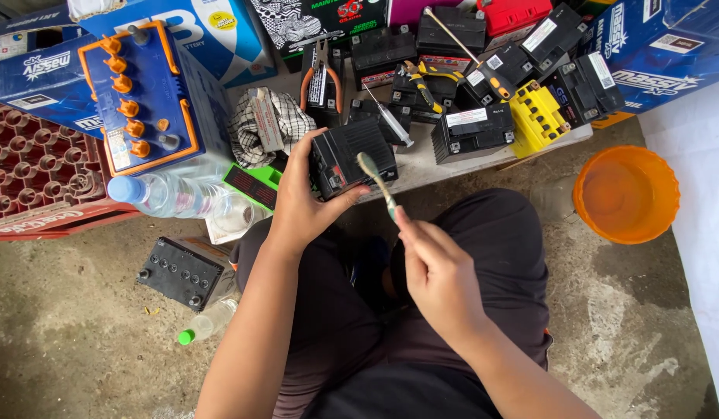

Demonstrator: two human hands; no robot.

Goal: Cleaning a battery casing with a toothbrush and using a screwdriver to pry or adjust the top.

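Right hand (439, 273) nearest, fingers pinched closed on a toothbrush (377, 183) handle, bristle head up against the small black battery (352, 157). Left hand (301, 203) wraps that battery, thumb on its front face, holding it over the lap just before the low board (452, 159). Best guess for brushing well: keep the battery steady, tilt it toward the bristles, use short strokes at the terminals. Brush is thin pale-green plastic; battery is a matte ribbed box. On the floor to the left, a flat black battery (181, 271) and a clear bottle (169, 194). Farther right, a glossy round orange basin (625, 194). Beyond: yellow battery (536, 118), orange-handled pliers (322, 77), checked cloth (270, 124), blue battery with orange caps (146, 97).
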